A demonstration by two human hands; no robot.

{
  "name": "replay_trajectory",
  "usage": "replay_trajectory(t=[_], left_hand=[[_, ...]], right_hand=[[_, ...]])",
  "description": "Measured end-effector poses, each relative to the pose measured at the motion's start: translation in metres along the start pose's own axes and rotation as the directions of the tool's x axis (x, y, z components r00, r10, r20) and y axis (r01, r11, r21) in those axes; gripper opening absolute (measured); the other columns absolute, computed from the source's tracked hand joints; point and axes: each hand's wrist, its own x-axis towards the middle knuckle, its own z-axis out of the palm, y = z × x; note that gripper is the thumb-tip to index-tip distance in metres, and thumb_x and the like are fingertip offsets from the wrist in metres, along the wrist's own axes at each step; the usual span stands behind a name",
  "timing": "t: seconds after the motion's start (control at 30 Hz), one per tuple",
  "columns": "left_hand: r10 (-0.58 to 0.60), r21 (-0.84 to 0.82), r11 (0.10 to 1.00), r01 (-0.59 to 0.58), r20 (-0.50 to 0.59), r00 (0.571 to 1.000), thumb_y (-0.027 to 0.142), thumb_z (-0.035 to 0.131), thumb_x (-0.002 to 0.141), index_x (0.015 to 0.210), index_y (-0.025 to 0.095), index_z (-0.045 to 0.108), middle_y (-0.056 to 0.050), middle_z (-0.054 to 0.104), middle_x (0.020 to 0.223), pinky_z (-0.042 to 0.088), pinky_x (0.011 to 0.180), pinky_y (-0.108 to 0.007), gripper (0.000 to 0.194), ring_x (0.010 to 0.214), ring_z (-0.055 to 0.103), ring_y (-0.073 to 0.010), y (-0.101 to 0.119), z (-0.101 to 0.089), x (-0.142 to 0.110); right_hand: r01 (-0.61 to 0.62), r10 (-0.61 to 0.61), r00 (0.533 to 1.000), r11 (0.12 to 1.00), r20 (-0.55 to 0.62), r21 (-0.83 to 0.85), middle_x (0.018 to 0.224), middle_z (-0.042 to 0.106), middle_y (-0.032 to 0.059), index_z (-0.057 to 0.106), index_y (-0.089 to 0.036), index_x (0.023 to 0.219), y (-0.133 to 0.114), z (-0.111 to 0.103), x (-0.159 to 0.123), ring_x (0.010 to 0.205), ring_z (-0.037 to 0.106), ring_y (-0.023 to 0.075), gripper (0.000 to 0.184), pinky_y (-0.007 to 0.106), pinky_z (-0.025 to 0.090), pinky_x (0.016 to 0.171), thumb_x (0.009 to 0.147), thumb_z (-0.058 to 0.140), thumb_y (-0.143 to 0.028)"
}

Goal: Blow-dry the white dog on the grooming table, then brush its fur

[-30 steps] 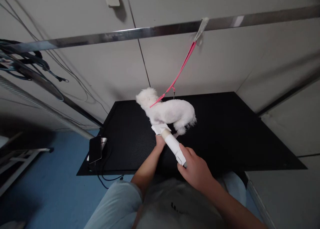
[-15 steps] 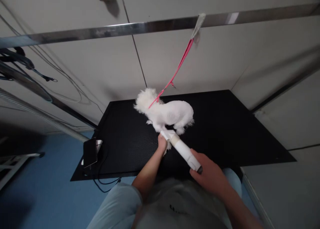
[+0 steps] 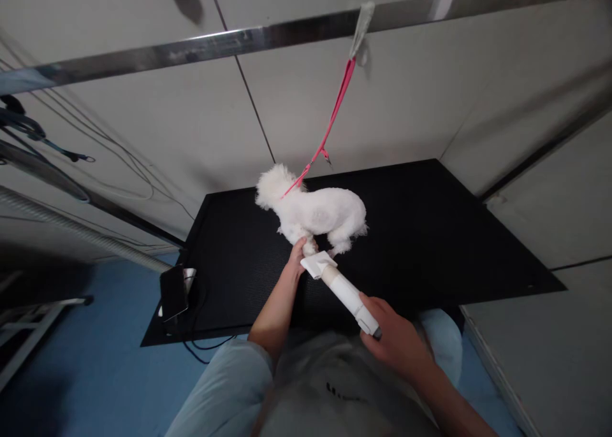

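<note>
A small white dog (image 3: 315, 211) stands on a black grooming table (image 3: 430, 233), facing left. A pink leash (image 3: 329, 125) runs from its neck up to a metal bar (image 3: 239, 39). My left hand (image 3: 296, 258) is closed round the dog's front leg. My right hand (image 3: 396, 341) grips the end of a white brush (image 3: 342, 287). The brush's flat head sits just below the dog's chest, beside my left hand.
A dark phone (image 3: 173, 292) with a cable lies at the table's left front corner. A grey ribbed hose (image 3: 81, 230) and hanging straps (image 3: 43, 141) are at the left. Pale wall panels stand behind the table, with blue floor at lower left.
My left hand rose from beside the brush to the dog's front leg. My right hand drew the brush back and down. The dog shifted slightly on the table.
</note>
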Motion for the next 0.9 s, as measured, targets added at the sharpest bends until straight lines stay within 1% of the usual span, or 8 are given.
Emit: replay_trajectory(t=[0.07,0.2,0.3,0.37,0.47,0.53,0.7,0.9], left_hand=[[0.026,-0.049,0.999,-0.023,0.058,0.998,0.039,0.072,0.075,0.065,0.018,0.053,-0.001,0.053,0.06,0.047,0.056,-0.025,0.03,0.059,0.057,-0.0137,0.0,-0.001,-0.002],[0.086,-0.119,0.99,-0.078,0.068,0.994,0.036,0.069,0.074,0.062,0.019,0.051,0.0,0.05,0.06,0.054,0.075,-0.033,0.027,0.068,0.059,-0.0166,0.0,-0.001,-0.006],[0.119,-0.168,0.98,-0.107,0.063,0.991,0.041,0.067,0.074,0.06,0.02,0.048,0.0,0.048,0.063,0.053,0.09,-0.04,0.032,0.074,0.06,-0.0178,0.0,-0.001,-0.011],[0.104,-0.163,0.982,-0.092,0.065,0.992,0.045,0.066,0.074,0.059,0.02,0.047,0.0,0.047,0.064,0.052,0.092,-0.041,0.035,0.075,0.059,-0.0176,-0.001,-0.001,-0.012],[0.113,-0.156,0.982,-0.102,0.063,0.992,0.051,0.066,0.074,0.062,0.02,0.048,-0.001,0.049,0.067,0.053,0.086,-0.036,0.037,0.073,0.058,-0.0164,-0.001,-0.001,-0.012],[0.111,-0.142,0.985,-0.102,0.055,0.992,0.052,0.066,0.073,0.063,0.02,0.047,-0.001,0.048,0.067,0.053,0.073,-0.031,0.039,0.068,0.056,-0.0151,0.0,-0.001,-0.011],[0.06,-0.045,0.997,-0.06,0.006,0.998,0.06,0.064,0.077,0.068,0.019,0.05,0.001,0.049,0.061,0.033,0.044,-0.022,0.045,0.046,0.038,-0.0077,0.001,-0.008,-0.01],[-0.018,0.042,0.999,0.019,-0.01,1.0,0.072,0.05,0.084,0.07,0.016,0.056,-0.004,0.058,0.057,0.046,0.054,-0.027,0.058,0.053,0.057,-0.0165,-0.006,-0.026,-0.006]], right_hand=[[-0.003,0.003,1.0,1.0,0.003,-0.013,0.14,0.059,0.011,0.044,-0.026,0.15,0.003,0.0,0.001,0.112,0.068,0.0269,0.069,0.036,0.056,0.09,0.082,0.054,-0.022],[-0.018,0.018,0.999,0.999,0.03,-0.028,0.141,0.058,0.0111,0.044,-0.025,0.15,0.008,-0.003,0.001,0.109,0.069,0.0267,0.069,0.036,0.056,0.088,0.082,0.054,-0.022],[0.001,-0.001,1.0,1.0,0.029,-0.008,0.143,0.057,0.0114,0.045,-0.023,0.149,0.011,-0.006,0.0,0.11,0.069,0.0273,0.069,0.039,0.055,0.092,0.081,0.055,-0.02],[0.007,-0.007,1.0,1.0,0.016,0.007,0.143,0.058,0.0104,0.046,-0.025,0.149,0.011,-0.008,0.001,0.11,0.069,0.0269,0.069,0.039,0.055,0.094,0.08,0.055,-0.02],[-0.003,0.004,1.0,1.0,-0.025,0.017,0.143,0.058,0.0098,0.047,-0.026,0.149,0.011,-0.01,0.002,0.112,0.068,0.0271,0.07,0.038,0.054,0.094,0.08,0.056,-0.02],[0.008,-0.008,1.0,1.0,0.005,0.001,0.143,0.058,0.0102,0.047,-0.025,0.149,0.011,-0.011,0.003,0.11,0.069,0.0275,0.071,0.038,0.055,0.093,0.079,0.056,-0.019],[0.023,-0.022,1.0,1.0,-0.014,0.019,0.143,0.058,0.0112,0.047,-0.023,0.149,0.006,-0.012,0.009,0.111,0.069,0.0274,0.07,0.038,0.054,0.094,0.079,0.055,-0.019],[0.074,-0.068,0.996,0.993,-0.066,0.095,0.141,0.059,0.0097,0.047,-0.023,0.148,0.004,-0.009,0.022,0.116,0.066,0.0271,0.071,0.039,0.053,0.098,0.078,0.055,-0.02]])
